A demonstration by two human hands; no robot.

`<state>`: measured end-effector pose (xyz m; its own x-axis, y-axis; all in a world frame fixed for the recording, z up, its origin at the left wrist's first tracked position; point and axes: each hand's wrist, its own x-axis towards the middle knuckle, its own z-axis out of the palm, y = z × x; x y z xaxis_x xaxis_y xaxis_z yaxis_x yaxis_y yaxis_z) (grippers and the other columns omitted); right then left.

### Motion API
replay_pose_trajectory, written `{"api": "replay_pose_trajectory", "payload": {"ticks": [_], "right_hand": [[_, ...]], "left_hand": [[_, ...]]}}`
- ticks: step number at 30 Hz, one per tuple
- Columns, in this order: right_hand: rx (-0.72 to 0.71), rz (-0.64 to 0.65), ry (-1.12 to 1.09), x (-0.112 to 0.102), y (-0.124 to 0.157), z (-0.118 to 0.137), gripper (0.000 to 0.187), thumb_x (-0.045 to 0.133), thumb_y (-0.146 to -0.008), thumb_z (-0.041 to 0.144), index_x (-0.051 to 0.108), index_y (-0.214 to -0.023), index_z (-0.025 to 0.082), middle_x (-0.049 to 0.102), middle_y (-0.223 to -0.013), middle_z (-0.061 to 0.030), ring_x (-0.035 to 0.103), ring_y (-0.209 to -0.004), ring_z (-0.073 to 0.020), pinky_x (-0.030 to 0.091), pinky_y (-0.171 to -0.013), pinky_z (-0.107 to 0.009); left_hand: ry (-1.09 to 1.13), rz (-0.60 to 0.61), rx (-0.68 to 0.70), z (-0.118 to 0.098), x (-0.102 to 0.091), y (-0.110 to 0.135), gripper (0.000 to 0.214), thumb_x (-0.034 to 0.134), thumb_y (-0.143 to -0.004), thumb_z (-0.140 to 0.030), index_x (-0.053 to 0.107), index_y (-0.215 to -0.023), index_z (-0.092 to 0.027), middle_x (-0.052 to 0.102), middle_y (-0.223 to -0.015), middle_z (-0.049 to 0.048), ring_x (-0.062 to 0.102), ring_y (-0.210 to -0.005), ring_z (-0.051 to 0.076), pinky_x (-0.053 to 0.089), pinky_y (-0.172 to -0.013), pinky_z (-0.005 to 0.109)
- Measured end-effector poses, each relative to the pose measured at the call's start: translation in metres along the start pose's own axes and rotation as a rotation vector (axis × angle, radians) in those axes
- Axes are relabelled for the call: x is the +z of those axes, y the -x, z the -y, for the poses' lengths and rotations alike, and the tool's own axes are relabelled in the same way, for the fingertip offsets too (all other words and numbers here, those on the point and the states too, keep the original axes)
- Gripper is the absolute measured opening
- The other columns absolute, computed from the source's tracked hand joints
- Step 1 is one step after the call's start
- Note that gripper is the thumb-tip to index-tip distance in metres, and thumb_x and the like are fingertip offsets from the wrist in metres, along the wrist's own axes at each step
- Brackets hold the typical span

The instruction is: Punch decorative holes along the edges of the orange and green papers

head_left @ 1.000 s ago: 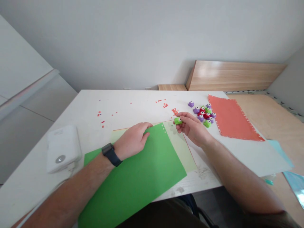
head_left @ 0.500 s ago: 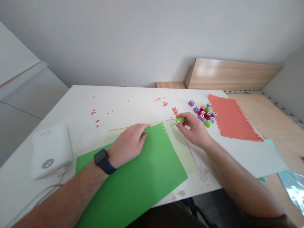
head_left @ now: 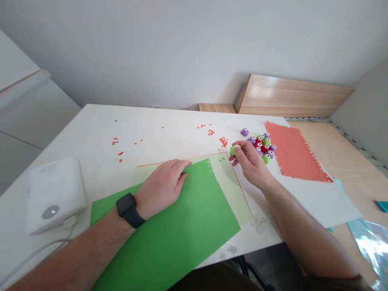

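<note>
My left hand (head_left: 165, 184), with a dark watch on its wrist, lies on the far edge of a green paper sheet (head_left: 188, 222). Its index finger and thumb are stretched apart, holding nothing. Just beyond the sheet's far right corner, my right hand (head_left: 250, 161) pinches a small green paper punch (head_left: 234, 150) with a white button. Several small holes run down from that corner of the sheet. Tiny green cutouts (head_left: 222, 159) lie on the pale yellow-green paper (head_left: 230, 190) underneath, which has a red edge line.
Several purple, red and green punches (head_left: 263, 146) cluster right of my right hand, with one purple punch (head_left: 244, 131) apart. An orange-red sheet (head_left: 298, 153) with a punched border lies farther right. Red cutouts (head_left: 223, 142) dot the table. A white box with a cable (head_left: 56, 194) stands at left.
My right hand has lifted the green punch off the corner and turned it, moving slightly right and away. My left hand stays on the green sheet. The view has shifted slightly.
</note>
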<state>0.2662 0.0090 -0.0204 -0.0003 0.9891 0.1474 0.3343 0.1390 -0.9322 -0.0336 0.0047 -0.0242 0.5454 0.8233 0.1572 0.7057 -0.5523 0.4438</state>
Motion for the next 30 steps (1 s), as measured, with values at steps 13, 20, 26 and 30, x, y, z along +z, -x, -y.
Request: {"api": "replay_pose_trajectory", "payload": {"ticks": [13, 20, 26, 30], "right_hand": [[0.01, 0.073, -0.124, 0.018, -0.01, -0.009, 0.038, 0.055, -0.1, 0.059, 0.057, -0.117, 0.026, 0.064, -0.102, -0.0045, 0.067, -0.097, -0.0212, 0.06, -0.087, -0.042], [-0.032, 0.032, -0.047, 0.022, -0.013, -0.014, 0.039, 0.056, -0.1, 0.059, 0.058, -0.121, 0.026, 0.066, -0.105, -0.0045, 0.063, -0.099, -0.0201, 0.054, -0.098, -0.041], [-0.053, 0.011, -0.077, 0.02, -0.014, -0.015, 0.04, 0.054, -0.1, 0.06, 0.056, -0.121, 0.026, 0.063, -0.108, -0.0051, 0.063, -0.097, -0.0198, 0.058, -0.09, -0.039], [-0.012, 0.048, -0.099, 0.023, -0.014, -0.014, 0.041, 0.054, -0.099, 0.062, 0.056, -0.119, 0.026, 0.063, -0.105, -0.0042, 0.063, -0.096, -0.0195, 0.058, -0.091, -0.04]], "left_hand": [[-0.024, 0.016, 0.011, -0.001, 0.002, -0.001, 0.03, 0.049, -0.101, -0.017, 0.062, -0.128, -0.012, 0.069, -0.122, 0.0139, 0.062, -0.114, 0.029, 0.05, -0.105, 0.049], [-0.016, 0.026, 0.024, -0.003, 0.001, 0.0, 0.03, 0.049, -0.101, -0.017, 0.062, -0.128, -0.013, 0.069, -0.122, 0.0139, 0.063, -0.113, 0.029, 0.05, -0.104, 0.049], [-0.002, 0.042, 0.033, -0.004, 0.002, 0.001, 0.029, 0.05, -0.101, -0.017, 0.061, -0.128, -0.015, 0.069, -0.121, 0.0128, 0.063, -0.112, 0.029, 0.05, -0.103, 0.048], [-0.001, 0.05, 0.042, -0.006, 0.001, 0.001, 0.029, 0.049, -0.101, -0.017, 0.061, -0.127, -0.016, 0.069, -0.12, 0.0125, 0.063, -0.111, 0.029, 0.05, -0.102, 0.048]]}}
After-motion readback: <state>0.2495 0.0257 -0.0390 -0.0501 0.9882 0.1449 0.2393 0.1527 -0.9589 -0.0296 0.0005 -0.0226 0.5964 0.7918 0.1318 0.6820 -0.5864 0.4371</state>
